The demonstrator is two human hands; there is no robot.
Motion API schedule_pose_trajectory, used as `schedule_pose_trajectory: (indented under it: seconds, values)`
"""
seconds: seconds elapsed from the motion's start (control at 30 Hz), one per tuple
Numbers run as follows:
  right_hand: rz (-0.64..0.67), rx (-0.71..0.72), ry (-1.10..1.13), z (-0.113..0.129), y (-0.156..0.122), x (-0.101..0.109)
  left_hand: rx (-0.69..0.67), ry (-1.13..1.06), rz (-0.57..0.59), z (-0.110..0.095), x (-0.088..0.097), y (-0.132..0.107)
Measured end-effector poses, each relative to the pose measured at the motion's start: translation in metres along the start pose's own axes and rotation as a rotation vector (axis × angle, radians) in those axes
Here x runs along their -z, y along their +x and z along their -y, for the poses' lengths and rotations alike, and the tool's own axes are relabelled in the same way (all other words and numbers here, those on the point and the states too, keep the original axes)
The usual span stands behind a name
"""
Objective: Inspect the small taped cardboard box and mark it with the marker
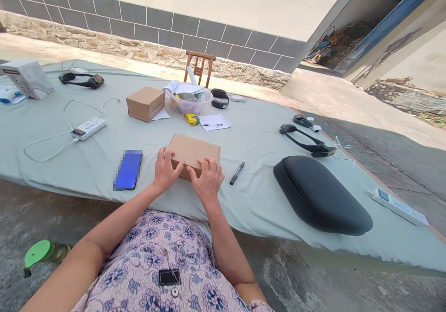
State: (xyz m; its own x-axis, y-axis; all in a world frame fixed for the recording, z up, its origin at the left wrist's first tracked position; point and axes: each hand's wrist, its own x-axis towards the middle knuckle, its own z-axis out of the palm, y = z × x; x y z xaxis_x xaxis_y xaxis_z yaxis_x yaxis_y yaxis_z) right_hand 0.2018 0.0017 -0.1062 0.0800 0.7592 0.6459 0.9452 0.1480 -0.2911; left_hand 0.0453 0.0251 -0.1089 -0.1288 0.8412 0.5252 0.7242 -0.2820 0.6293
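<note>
A closed brown cardboard box (195, 148) lies flat on the cloth-covered table (254, 135) in front of me. My left hand (166, 170) grips its left front corner, fingers over the edge and thumb at the front side. At the right front corner, my right hand (208, 175) holds the same box, its fingers curled on the top and its thumb against the front. The two thumbs point toward each other, a little apart. A black marker pen (237, 173) lies just right of the box, and a phone (128, 169) with a blue screen to its left.
Behind the box stand another cardboard box (144, 103), a plastic basket (190, 104), a yellow tape measure (191, 119) and a paper with a pen (215, 122). A black case (320, 195) and a headset (306, 140) lie right; a power bank (88, 128) with cable lies left.
</note>
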Motion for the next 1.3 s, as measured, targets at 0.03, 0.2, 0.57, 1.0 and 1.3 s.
schedule_pose_trajectory:
  seconds: [0.03, 0.2, 0.57, 1.0, 1.3]
  values:
    - [0.002, -0.013, -0.001, 0.002, 0.001, 0.001, -0.021, 0.074, -0.012, -0.004, 0.000, 0.000]
    - [0.009, -0.061, -0.008, 0.007, 0.009, 0.003, -0.170, 0.243, 0.096, -0.016, 0.002, 0.002]
    - [-0.037, 0.137, 0.417, -0.073, 0.000, 0.006, -0.285, 0.225, 0.087, 0.001, -0.007, 0.003]
    - [0.052, 0.017, 0.319, -0.027, -0.052, 0.026, -0.133, 0.172, 0.057, -0.002, 0.006, 0.001]
    - [0.208, 0.155, 0.505, 0.020, -0.057, 0.013, -0.188, -0.195, 0.424, -0.001, 0.016, -0.017]
